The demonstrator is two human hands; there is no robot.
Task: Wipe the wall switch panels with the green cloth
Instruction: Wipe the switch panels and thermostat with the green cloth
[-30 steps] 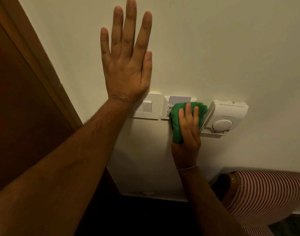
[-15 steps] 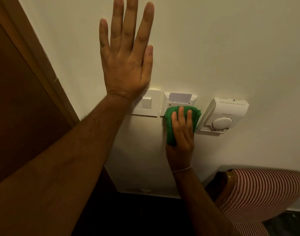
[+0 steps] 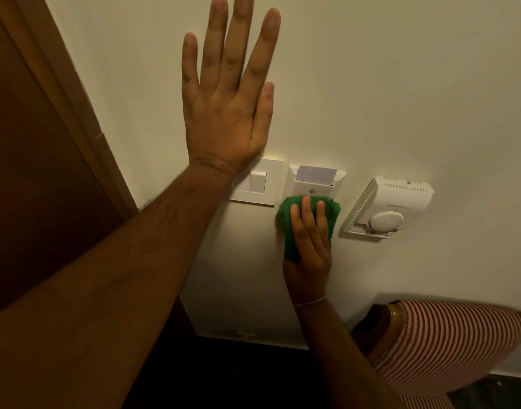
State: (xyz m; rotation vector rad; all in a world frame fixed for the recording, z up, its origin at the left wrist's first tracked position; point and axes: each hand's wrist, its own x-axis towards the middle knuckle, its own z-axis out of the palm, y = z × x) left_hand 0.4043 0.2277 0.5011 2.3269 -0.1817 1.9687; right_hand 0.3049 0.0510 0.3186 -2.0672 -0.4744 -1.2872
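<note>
My right hand (image 3: 311, 243) presses a bunched green cloth (image 3: 288, 225) against the wall at the bottom edge of the white key-card holder panel (image 3: 311, 184), which has a card in its slot. To its left is a white rocker switch panel (image 3: 260, 184), partly covered by my left wrist. My left hand (image 3: 226, 98) lies flat on the wall above that switch, fingers spread, holding nothing. A white thermostat (image 3: 392, 208) with a round dial is mounted to the right of the cloth.
A brown wooden door frame (image 3: 73, 113) runs down the left side. A chair with red-and-white striped upholstery (image 3: 448, 343) stands at the lower right, close to the wall. The cream wall (image 3: 401, 84) fills the rest.
My right hand has slid the cloth down the key-card panel, uncovering its face and arrow mark. My left hand stays planted on the wall.
</note>
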